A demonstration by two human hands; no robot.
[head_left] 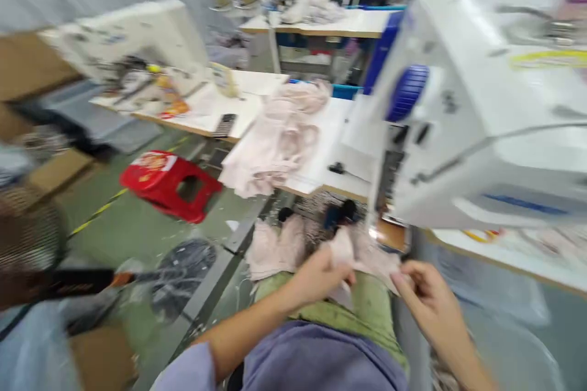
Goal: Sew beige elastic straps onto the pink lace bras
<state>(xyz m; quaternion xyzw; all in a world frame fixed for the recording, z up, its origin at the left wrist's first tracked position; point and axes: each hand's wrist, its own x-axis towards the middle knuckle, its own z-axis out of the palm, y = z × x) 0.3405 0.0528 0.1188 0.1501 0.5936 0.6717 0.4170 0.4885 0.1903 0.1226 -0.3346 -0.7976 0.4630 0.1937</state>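
A pale pink garment with cup-like parts, which looks like a bra [277, 249], lies across my lap below the sewing machine [458, 104]. My left hand [321, 275] is closed on its middle, where a lighter piece of cloth stands up by the fingers. On the right, my right hand [424, 296] pinches the garment's edge between thumb and fingers. Motion blur hides the fine detail of the cloth. More pale pink garments [288, 134] lie in a heap on the white table, their front end hanging over its edge.
Left of the table, a red plastic stool [169, 183] is on the floor. Another sewing machine [132, 49] stands at the back left, near a dark phone-like object [224, 126]. A fan [32, 244] is at the far left, and cardboard boxes [39, 64] stand behind.
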